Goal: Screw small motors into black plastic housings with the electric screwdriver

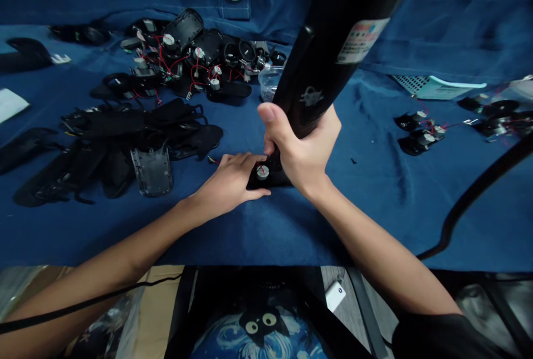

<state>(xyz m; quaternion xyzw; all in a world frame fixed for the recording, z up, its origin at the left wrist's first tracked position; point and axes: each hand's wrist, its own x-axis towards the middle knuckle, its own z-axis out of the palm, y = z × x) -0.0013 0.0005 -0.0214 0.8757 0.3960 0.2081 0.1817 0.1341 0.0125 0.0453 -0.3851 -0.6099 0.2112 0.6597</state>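
My right hand (306, 153) gripped tool (314, 84) | left hand (235, 180) pinched black part (272, 179) | needed tool square, part flat

The top of the black tool (322, 79) is cut off. Near the tabletop's (258, 237) front edge, the left hand (231, 181) partly hides the black part (275, 179); at the left edge, a white sheet (11, 105) is cropped.

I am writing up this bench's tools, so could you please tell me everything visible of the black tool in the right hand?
The black tool is a thick cylinder, seemingly plastic, with a white printed label, a pale mark and a slim bar along its side. It leans to the upper right, its top out of view. The right hand grips its lower end, whose tip, partly hidden, points down at a black part.
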